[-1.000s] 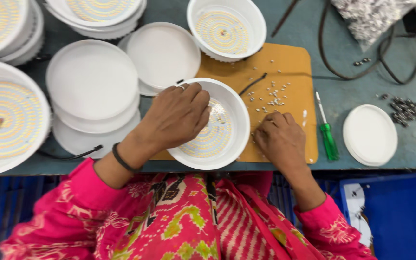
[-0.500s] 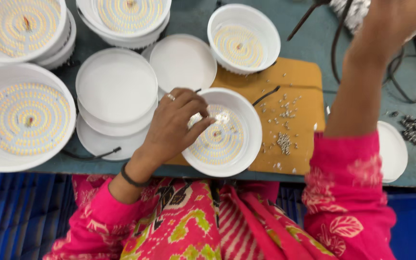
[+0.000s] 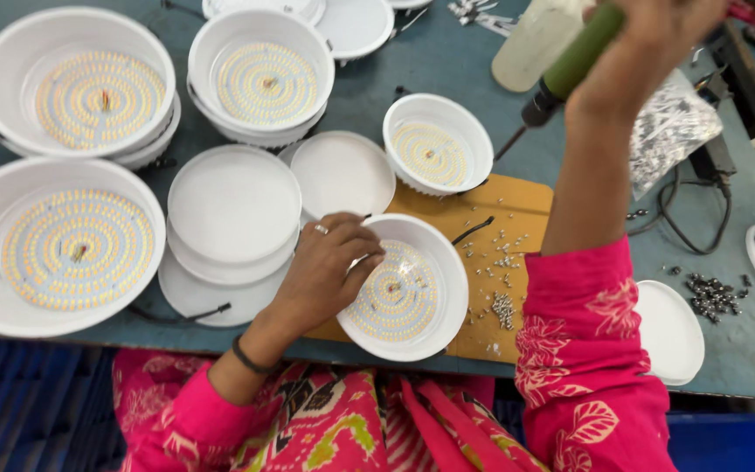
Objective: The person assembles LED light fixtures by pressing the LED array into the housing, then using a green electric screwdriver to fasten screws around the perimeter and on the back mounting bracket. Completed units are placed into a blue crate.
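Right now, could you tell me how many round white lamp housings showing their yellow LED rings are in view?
5: far left front, back left, back centre, on the orange mat's far edge, and under the left hand at the front. Stacked ones beneath may be hidden.

Left bench: three large white LED downlight housings [image 3: 70,245], wired, LED discs face up.
Centre: stacked white diffuser covers [image 3: 234,205].
Orange mat [image 3: 517,205]: loose small screws [image 3: 502,306].
Right: bag of screws [image 3: 670,131], black cable [image 3: 696,218], dark screws [image 3: 714,295].
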`<state>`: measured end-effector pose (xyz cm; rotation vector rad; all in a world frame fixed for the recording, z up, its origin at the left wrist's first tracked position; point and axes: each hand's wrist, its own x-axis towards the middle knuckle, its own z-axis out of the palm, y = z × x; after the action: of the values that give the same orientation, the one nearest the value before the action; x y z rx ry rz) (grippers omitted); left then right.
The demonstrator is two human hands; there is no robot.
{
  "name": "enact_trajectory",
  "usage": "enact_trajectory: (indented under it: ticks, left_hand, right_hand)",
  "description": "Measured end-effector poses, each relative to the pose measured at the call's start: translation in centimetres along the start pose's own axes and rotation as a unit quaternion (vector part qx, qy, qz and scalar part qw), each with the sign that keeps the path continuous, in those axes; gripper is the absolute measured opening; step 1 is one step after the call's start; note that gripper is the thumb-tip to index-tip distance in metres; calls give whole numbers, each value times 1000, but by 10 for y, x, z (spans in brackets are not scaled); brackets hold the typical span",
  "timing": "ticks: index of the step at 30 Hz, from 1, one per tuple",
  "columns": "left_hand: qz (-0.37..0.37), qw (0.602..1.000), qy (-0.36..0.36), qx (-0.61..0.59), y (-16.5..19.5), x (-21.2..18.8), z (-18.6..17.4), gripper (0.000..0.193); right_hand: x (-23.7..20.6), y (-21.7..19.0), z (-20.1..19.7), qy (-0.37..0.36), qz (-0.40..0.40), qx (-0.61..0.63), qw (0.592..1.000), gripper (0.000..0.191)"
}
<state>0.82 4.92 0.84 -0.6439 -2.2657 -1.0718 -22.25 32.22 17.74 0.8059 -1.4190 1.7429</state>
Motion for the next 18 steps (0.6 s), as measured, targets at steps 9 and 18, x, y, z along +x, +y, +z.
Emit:
enact_trajectory:
  ticks: [9, 18]
  left_hand:
    - [-23, 999, 0, 22, -18, -4, -4, 17]
    - [-38, 998, -27, -31, -14, -8, 2, 14]
  right_hand:
    - [-99, -102, 9, -129, 211, 176, 953, 45]
    - [-139, -117, 20, -165, 211, 234, 935, 70]
